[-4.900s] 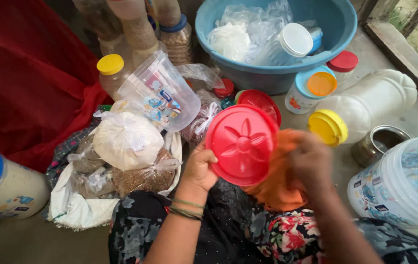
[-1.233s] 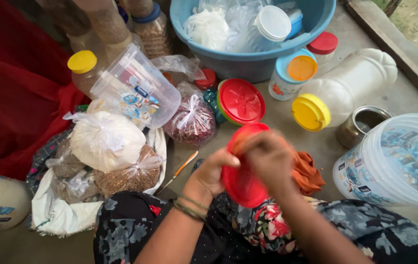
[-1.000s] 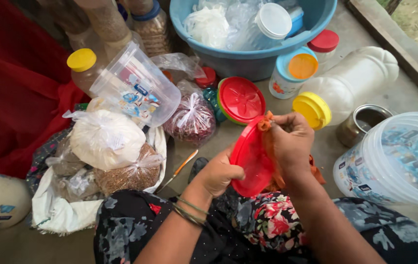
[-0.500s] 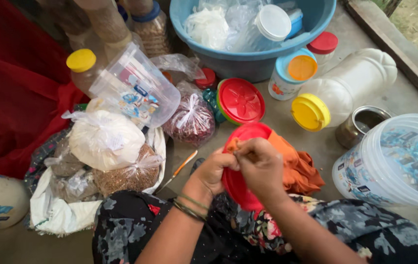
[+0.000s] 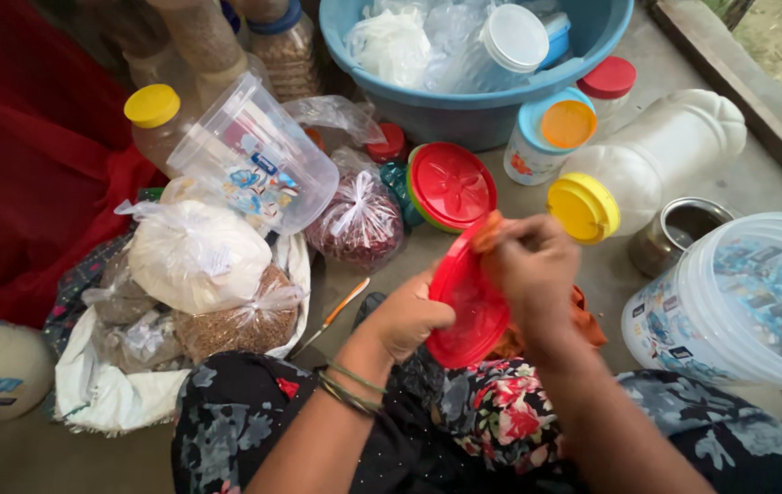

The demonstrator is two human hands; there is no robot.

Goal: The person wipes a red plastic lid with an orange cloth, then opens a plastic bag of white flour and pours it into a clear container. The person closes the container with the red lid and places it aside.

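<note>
Seated low in a dark flowered garment [image 5: 491,425], both hands closed on a round red lid [image 5: 467,306] held tilted on edge just above the lap: left hand [image 5: 406,317] gripping the lid's lower left rim, bangles at the wrist, right hand [image 5: 533,270] pressing an orange cloth [image 5: 583,316] against its upper edge, a fold of the cloth pinched at the fingertips [image 5: 490,230]. Just left of the lap on the floor, a thin orange-handled brush [image 5: 340,309]. Further left, knotted plastic bags on a white sack: one of white powder [image 5: 197,256], one of brown grain [image 5: 240,322]. To the right, a large clear tub on its side [image 5: 743,306], and beyond it a small steel cup [image 5: 676,233]. Beyond the hands, a bag of red beans [image 5: 359,224] beside a second red lid [image 5: 451,185], and a white jar with a yellow cap [image 5: 656,169] lying on its side. At the back, a blue basin [image 5: 464,101] stuffed with plastic bags and containers; at far left, red fabric [image 5: 25,155].
</note>
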